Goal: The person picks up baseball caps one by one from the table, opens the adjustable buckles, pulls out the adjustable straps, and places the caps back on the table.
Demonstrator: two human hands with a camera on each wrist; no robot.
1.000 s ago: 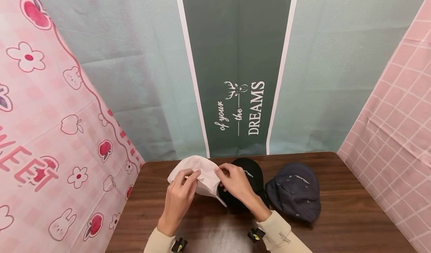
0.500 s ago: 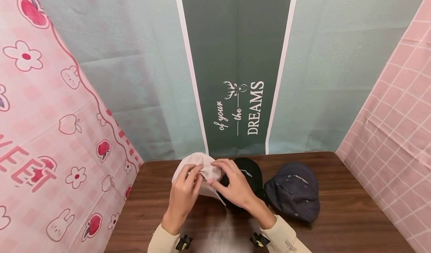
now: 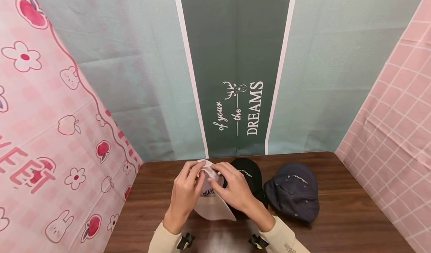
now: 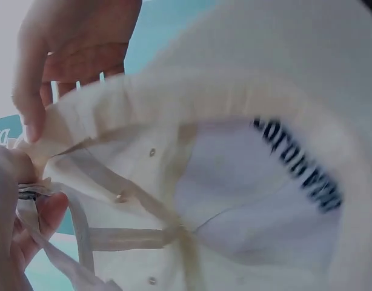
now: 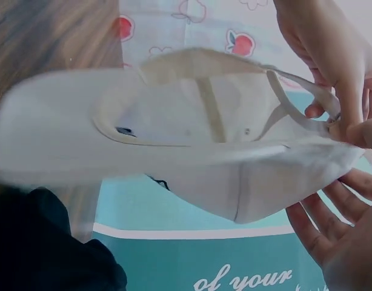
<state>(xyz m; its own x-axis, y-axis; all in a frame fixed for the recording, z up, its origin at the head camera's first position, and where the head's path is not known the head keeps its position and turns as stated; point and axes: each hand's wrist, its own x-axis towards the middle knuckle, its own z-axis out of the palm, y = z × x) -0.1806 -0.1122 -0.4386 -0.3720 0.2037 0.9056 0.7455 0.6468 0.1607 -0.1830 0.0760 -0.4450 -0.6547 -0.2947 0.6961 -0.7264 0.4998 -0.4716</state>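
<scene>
Pinching the white cap (image 3: 215,209) by its back rim, left hand (image 3: 184,188) and right hand (image 3: 238,187) hold it over the table (image 3: 353,212), beside the black cap (image 3: 251,173). Wood stretches from the navy cap (image 3: 293,193) to the right edge. Left wrist shows seams (image 4: 130,239) hidden from head; right wrist, fingers (image 5: 304,227) along the crown.

Head view: bright, soft, even light. Bench (image 3: 350,208): pale glare at bottom centre; faint, soft-edged shadow near the white cap (image 3: 212,208). Side curtains (image 3: 397,107): wide-angle stretch, leaning outward toward the frame edges. Black cap (image 3: 247,168): folds mostly lost in darkness.

Left wrist view: cool cast, hazy, low contrast; upper-left corner near white; lettering (image 4: 298,163) smeared; nearest fingers (image 4: 3,218) soft.

Right wrist view: brim (image 5: 46,127) blurred, washed out; lower-left corner almost black; backdrop script legible.
</scene>
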